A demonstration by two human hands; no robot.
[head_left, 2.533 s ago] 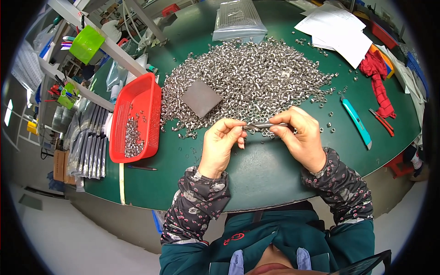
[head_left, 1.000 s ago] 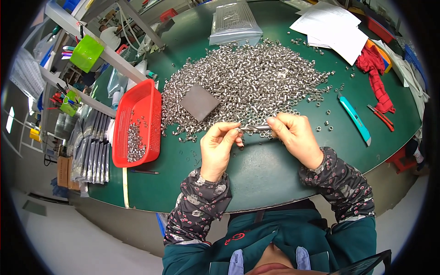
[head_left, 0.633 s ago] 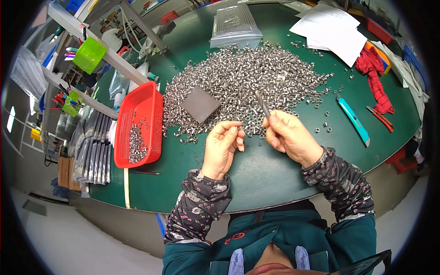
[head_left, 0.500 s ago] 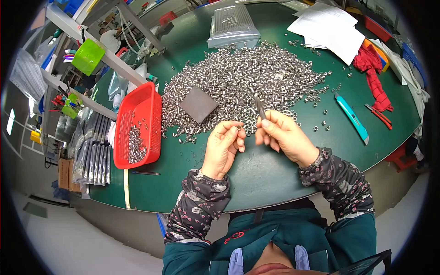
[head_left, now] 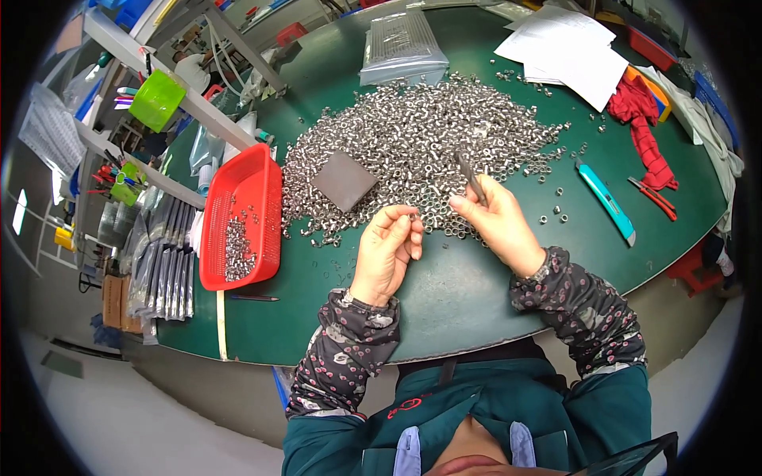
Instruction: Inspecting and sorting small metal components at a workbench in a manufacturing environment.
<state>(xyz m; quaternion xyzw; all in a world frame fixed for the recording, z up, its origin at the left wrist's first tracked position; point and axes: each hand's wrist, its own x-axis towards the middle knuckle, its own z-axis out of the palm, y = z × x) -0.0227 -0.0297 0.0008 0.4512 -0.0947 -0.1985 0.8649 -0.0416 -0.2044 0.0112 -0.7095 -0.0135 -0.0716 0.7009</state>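
My left hand (head_left: pixel 385 252) is over the near side of the table, its thumb and fingertips pinched on a small metal ring (head_left: pixel 413 216). To its right, my right hand (head_left: pixel 508 230) grips a dark, slim, rod-like tool (head_left: pixel 471 178); its upper end points away over the metal parts and its exact kind is unclear. The two hands are apart. Beyond them spreads a wide heap of small shiny metal rings (head_left: pixel 429 131), with loose ones along its near edge. A dark grey square block (head_left: pixel 344 182) rests on the heap's left part.
Left of the heap stands a red plastic basket (head_left: pixel 266 230) with small metal parts inside. A teal utility knife (head_left: pixel 606 204), red-handled pliers (head_left: pixel 653 198) and red cloth (head_left: pixel 644 139) lie to the right. Papers (head_left: pixel 567 49) and a clear plastic bag (head_left: pixel 403 47) lie at the far side.
My right hand has moved slightly right and away from my left hand, carrying the dark tool with it. My left hand stays nearly in place with the ring.
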